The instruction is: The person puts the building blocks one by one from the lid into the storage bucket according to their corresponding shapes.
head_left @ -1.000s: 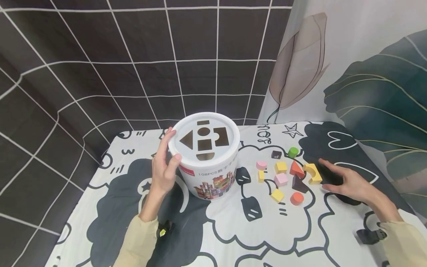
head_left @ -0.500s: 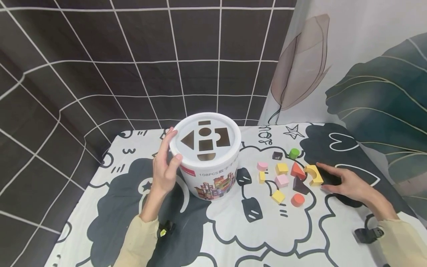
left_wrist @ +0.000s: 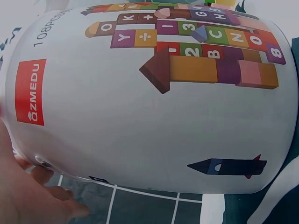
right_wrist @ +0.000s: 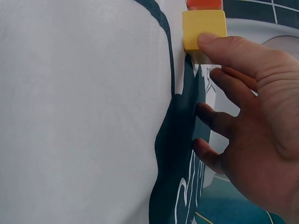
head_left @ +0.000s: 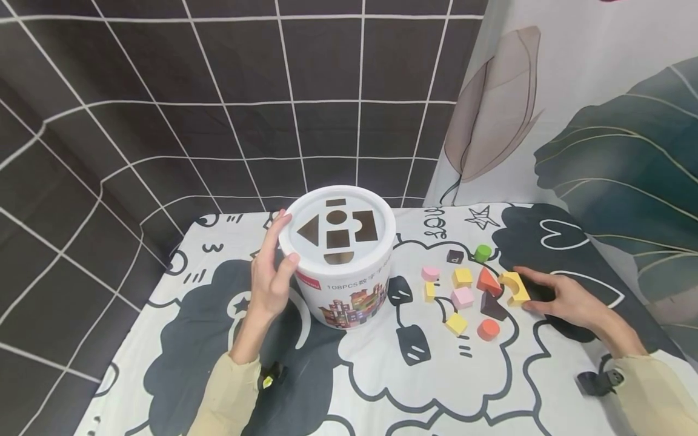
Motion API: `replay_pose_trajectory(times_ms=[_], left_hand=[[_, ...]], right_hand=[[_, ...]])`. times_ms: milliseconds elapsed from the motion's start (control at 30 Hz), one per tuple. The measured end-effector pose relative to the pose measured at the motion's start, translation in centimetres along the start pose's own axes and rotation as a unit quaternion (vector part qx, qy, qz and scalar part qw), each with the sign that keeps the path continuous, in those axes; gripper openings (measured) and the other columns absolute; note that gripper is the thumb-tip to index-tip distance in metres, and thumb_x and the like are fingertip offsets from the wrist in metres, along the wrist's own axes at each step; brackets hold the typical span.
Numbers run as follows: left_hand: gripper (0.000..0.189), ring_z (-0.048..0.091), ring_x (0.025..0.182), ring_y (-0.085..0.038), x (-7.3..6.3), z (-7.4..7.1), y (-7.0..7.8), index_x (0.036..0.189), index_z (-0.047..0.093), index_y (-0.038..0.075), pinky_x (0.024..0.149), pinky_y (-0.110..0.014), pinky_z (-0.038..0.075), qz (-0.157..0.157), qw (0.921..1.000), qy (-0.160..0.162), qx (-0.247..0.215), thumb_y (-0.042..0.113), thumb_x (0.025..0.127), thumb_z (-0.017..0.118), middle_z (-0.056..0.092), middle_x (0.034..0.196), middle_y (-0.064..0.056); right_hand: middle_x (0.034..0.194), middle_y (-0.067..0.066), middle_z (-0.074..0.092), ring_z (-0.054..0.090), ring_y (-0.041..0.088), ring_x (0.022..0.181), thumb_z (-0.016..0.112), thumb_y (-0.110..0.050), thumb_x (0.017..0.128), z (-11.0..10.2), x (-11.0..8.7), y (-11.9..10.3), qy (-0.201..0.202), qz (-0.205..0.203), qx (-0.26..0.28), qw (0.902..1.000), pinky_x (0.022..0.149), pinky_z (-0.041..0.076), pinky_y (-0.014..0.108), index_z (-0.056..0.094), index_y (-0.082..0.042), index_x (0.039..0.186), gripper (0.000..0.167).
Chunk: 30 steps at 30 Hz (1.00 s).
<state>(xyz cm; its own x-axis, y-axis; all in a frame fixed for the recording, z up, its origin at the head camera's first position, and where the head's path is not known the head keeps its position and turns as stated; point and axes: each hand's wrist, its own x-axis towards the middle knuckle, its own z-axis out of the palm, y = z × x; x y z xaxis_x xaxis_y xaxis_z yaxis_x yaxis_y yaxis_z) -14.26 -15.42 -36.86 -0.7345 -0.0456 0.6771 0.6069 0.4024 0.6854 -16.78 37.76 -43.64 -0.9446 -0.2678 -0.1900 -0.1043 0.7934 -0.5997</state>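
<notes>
A white lidded bucket (head_left: 349,266) stands upright on the cloth, its lid (head_left: 376,254) pierced by shaped holes. Against the bucket's left side my left hand (head_left: 271,278) holds the rim, thumb at the front and fingers farther back. In the left wrist view, the printed wall fills most of the frame and the hand is partly cut off. My right hand (head_left: 572,303) pinches a yellow arch block (head_left: 515,289) between thumb and index finger. The block is still beside the others; the right wrist view shows the thumb on its yellow end face, other fingers spread.
Left of the arch block lie a red triangular block (head_left: 488,281), a dark block (head_left: 492,306), an orange-red round block (head_left: 488,329), a green cylinder (head_left: 482,253), a pink block (head_left: 462,297) and several small others. A dark gridded curtain (head_left: 322,127) hangs behind.
My right hand has moved left to the yellow arch block and its thumb and index finger have closed on it. The left hand stays at the bucket. The view has shifted slightly.
</notes>
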Motion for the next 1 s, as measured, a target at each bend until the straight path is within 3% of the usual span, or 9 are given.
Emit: replay_pose_trajectory(times_ms=[467, 767, 1000], left_hand=[[0.063, 0.036, 0.143, -0.026, 0.0, 0.1, 0.1, 0.143, 0.052, 0.003, 0.116, -0.045, 0.025, 0.0, 1.0, 0.0, 0.004, 0.029, 0.086, 0.049, 0.045, 0.152, -0.012], [0.063, 0.035, 0.144, -0.026, 0.0, 0.1, 0.1, 0.143, 0.051, 0.002, 0.116, -0.045, 0.024, 0.001, 1.0, 0.001, 0.003, 0.027, 0.086, 0.049, 0.045, 0.152, -0.013], [0.062, 0.035, 0.144, -0.026, 0.0, 0.1, 0.0, 0.143, 0.051, 0.001, 0.116, -0.045, 0.024, 0.002, 1.0, 0.001, 0.002, 0.026, 0.086, 0.048, 0.045, 0.152, -0.015]], right_hand=[[0.138, 0.038, 0.045, 0.036, 0.056, 0.127, 0.089, -0.024, 0.072, 0.1, -0.1, -0.1, 0.027, -0.011, -0.018, 0.9994, 0.097, 0.031, 0.073, 0.046, 0.01, 0.14, 0.087], [0.137, 0.039, 0.047, 0.039, 0.059, 0.125, 0.087, -0.017, 0.074, -0.3, -0.6, -0.6, 0.049, -0.023, -0.018, 0.9984, 0.096, 0.036, 0.071, 0.044, 0.014, 0.139, 0.084], [0.137, 0.04, 0.045, 0.038, 0.061, 0.125, 0.088, -0.024, 0.075, -1.0, -0.8, -1.5, 0.06, -0.016, -0.019, 0.9979, 0.091, 0.034, 0.077, 0.042, 0.012, 0.141, 0.087]])
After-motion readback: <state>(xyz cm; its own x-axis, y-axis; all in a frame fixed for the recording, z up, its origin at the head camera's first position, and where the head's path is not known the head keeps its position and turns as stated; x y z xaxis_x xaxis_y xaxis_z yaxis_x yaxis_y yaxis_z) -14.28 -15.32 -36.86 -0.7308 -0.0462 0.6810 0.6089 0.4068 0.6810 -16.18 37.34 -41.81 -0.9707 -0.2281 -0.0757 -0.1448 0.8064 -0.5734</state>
